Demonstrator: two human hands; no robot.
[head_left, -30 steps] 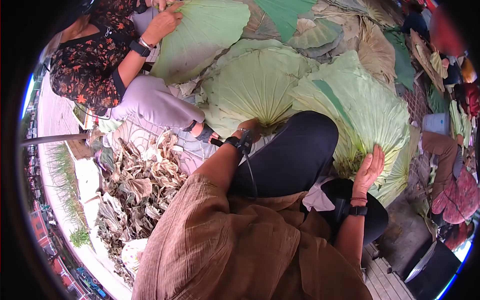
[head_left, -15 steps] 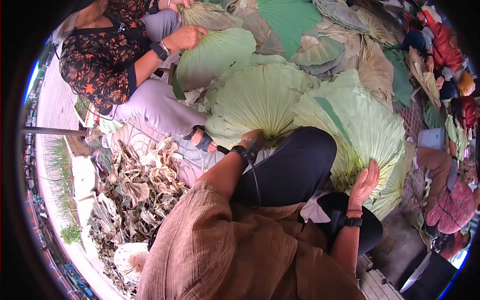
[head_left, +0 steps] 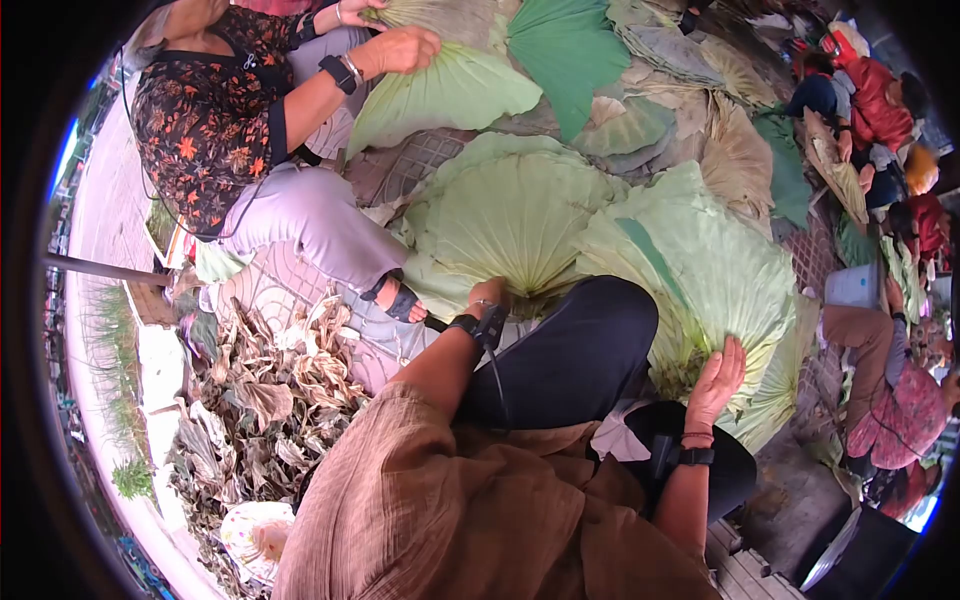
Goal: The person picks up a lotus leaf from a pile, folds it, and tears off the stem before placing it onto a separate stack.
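A wide pale-green lotus leaf (head_left: pixel 515 215) is spread in front of my knee. My left hand (head_left: pixel 490 293) is closed at its near edge, by the point where the veins meet; the fingertips are mostly hidden. To the right lies a stack of pale lotus leaves (head_left: pixel 725 265), overlapping the first leaf, with a darker green strip showing on top. My right hand (head_left: pixel 722 372) rests flat on this stack's near right edge, fingers stretched out and close together.
Across from me, a seated person's hand (head_left: pixel 408 48) holds a green leaf (head_left: pixel 445 100). Dried crumpled leaves (head_left: pixel 270 385) are heaped at left. More flat leaves (head_left: pixel 735 150) cover the ground beyond. Several people sit at right near a pale plastic tub (head_left: pixel 852 285).
The other person's leaf has risen and swung rightward, uncovering paving beneath it. My view has shifted slightly; both my hands keep nearly the same places on the leaves.
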